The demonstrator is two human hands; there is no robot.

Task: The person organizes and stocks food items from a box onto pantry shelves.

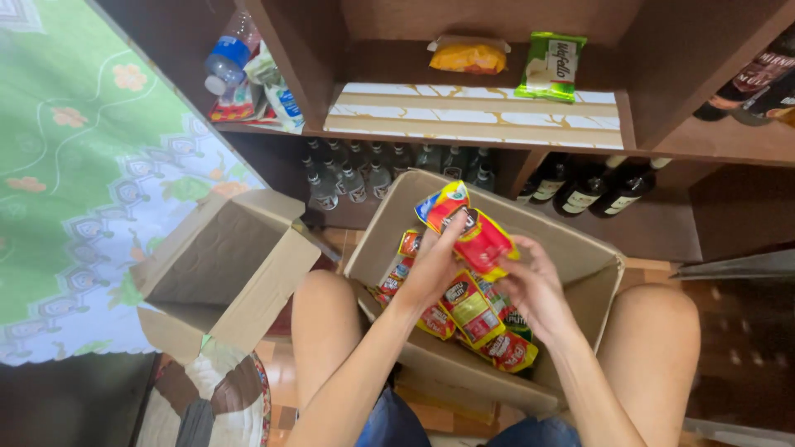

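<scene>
Gripping one red-and-yellow snack packet (472,232) between them, left hand (431,269) and right hand (534,285) held it just above open cardboard box (596,273) wedged between knees. More packets (476,319) lay loose inside box. Wooden shelf (472,116) directly ahead carried orange packet (469,56), green packet (550,66) near back edge.

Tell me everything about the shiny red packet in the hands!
The red packet is a glossy, crinkly snack pouch, plastic by its look, red with yellow edges and a blue-and-orange top end. It is held tilted above the open cardboard box, its top end toward the shelf. The left hand grips its lower left side, and the right hand touches its lower right edge. More packets like it lie in the box beneath.
</scene>
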